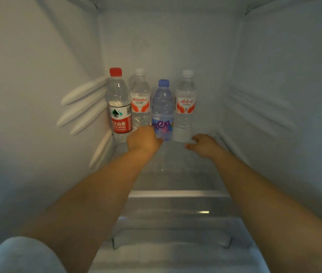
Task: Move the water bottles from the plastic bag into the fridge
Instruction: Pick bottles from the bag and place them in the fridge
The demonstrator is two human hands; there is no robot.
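Observation:
Several water bottles stand in a row at the back of the fridge shelf [175, 180]: a red-capped bottle [119, 103], a white-capped bottle [140, 99], a blue-capped bottle [163, 107] and a second white-capped bottle [185, 107]. My left hand [144, 141] wraps the foot of the blue-capped bottle from its left side, its fingertips hidden, and it covers the base of the first white-capped bottle. My right hand [203, 145] hovers just right of the second white-capped bottle's base, fingers loosely curled and holding nothing. The plastic bag is out of view.
White fridge walls close in on both sides, with ribbed shelf rails on the left wall [81, 107] and on the right wall [258, 111]. The shelf's front trim [177, 194] runs across below my arms. A clear drawer [172, 233] sits under it.

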